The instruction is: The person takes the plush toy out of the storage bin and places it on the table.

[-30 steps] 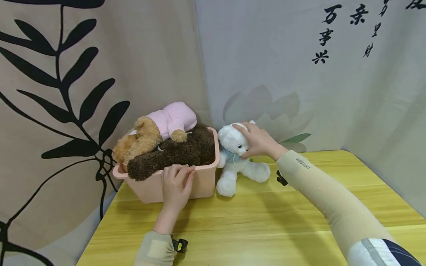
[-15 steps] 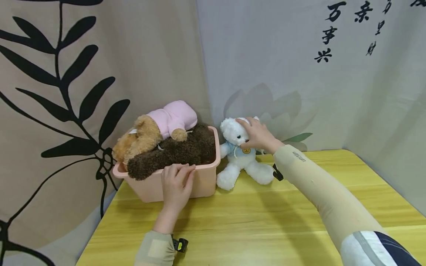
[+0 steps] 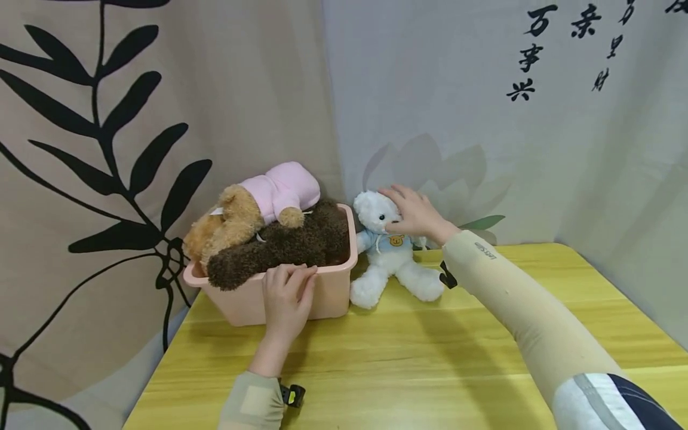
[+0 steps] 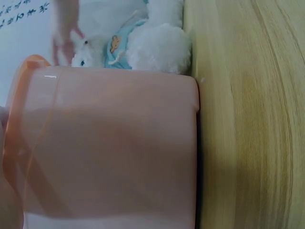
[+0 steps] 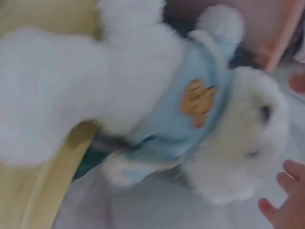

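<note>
A white teddy bear (image 3: 389, 260) in a light blue top sits upright on the table, beside the right end of a pink plastic bin (image 3: 330, 295). My right hand (image 3: 415, 216) is at the bear's head, fingers spread. In the right wrist view, the fingertips (image 5: 289, 183) stand apart from the bear's face. My left hand (image 3: 286, 301) grips the bin's front rim, fingers over the edge and thumb outside. Inside the bin lies a dark brown plush toy (image 3: 279, 248), with a tan plush bear (image 3: 236, 218) in a pink hoodie face down on top.
The yellow wood-grain table (image 3: 387, 370) extends to the front and right. Behind it hangs a pale curtain (image 3: 258, 83) with a black leaf print and written characters, close to the bin and the white bear.
The right hand has shifted the white teddy bear back into an upright seat facing forward, then loosened from its head. The left hand has stayed on the bin's rim.
</note>
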The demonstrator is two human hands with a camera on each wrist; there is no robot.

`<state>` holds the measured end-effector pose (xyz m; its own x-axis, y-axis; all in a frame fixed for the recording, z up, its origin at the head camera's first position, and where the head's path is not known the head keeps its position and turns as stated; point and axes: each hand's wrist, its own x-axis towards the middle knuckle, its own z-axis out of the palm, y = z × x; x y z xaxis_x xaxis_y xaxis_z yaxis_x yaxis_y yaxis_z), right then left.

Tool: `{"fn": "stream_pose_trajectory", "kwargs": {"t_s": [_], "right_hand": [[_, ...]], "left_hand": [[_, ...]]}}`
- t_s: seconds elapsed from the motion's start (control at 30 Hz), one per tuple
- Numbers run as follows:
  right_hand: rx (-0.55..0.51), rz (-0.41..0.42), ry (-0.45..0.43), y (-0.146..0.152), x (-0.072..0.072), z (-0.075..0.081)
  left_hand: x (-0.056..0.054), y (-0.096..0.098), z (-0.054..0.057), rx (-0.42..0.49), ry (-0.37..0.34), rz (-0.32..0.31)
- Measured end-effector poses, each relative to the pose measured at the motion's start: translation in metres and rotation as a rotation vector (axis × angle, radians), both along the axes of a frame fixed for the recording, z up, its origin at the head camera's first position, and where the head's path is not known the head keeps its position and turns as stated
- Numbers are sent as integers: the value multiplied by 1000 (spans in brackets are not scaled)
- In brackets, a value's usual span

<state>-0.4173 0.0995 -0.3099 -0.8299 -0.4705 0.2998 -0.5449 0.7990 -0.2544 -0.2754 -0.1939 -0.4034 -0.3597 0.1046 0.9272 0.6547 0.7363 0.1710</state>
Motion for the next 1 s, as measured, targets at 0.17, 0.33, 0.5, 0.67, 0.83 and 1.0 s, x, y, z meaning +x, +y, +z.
{"fn": "stream_pose_trajectory", "kwargs": {"t_s": [0.17, 0.33, 0.5, 0.67, 0.83, 1.0], "right_hand": [[-190, 112, 123, -41, 0, 30], [-207, 245, 112, -94, 2, 53], [-57, 262, 119, -135, -1, 64], [24, 201, 42, -157, -12, 64], [62, 205, -68, -170, -23, 66], [-25, 259, -126, -181, -32, 71]], "left_hand": [[0, -4, 1, 2, 1, 1], [0, -2, 0, -13, 3, 4], [1, 3, 0, 4, -6, 14], [-1, 6, -2, 20, -3, 16], [-1, 6, -4, 9, -3, 34], [-1, 2, -3, 6, 4, 51]]}}
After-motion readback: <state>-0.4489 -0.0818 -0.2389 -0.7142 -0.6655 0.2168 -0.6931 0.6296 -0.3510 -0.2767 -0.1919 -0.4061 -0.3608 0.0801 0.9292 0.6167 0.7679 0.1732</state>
